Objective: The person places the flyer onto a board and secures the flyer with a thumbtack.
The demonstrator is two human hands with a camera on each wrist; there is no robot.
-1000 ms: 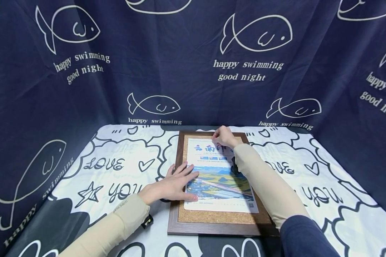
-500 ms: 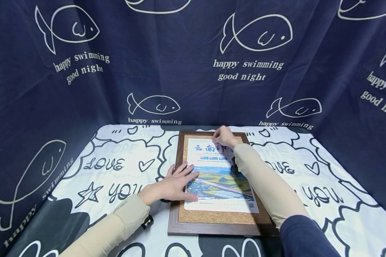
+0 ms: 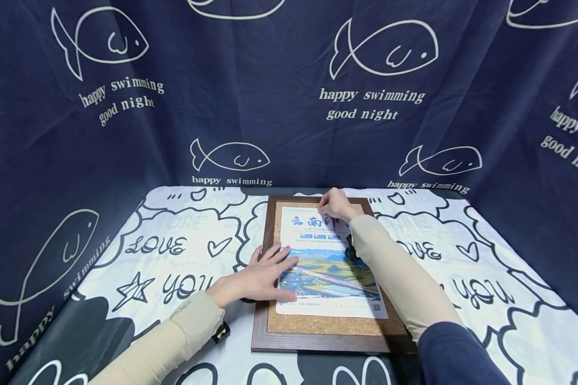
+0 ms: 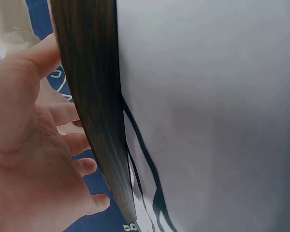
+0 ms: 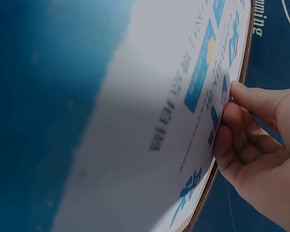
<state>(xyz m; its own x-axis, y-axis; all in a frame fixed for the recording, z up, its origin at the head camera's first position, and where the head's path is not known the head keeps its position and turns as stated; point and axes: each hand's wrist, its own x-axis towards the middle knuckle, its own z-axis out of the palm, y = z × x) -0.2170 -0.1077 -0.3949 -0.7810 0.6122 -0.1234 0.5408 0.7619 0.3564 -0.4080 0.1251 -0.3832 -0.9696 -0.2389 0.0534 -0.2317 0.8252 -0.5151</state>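
A printed poster with a landscape picture lies on a cork board in a dark brown wooden frame. My left hand rests spread over the frame's left side, fingertips and thumb on the poster's left edge. In the left wrist view its fingers reach past the wooden frame. At the poster's top middle, my right hand has thumb and index finger together, pinching a small metallic pin against the paper. The fingers hide most of the pin, and my right forearm covers part of the poster's right side.
The framed board lies on a black-and-white patterned tablecloth. Dark blue fabric with white fish drawings hangs behind the table and along both sides, close to the board's far edge.
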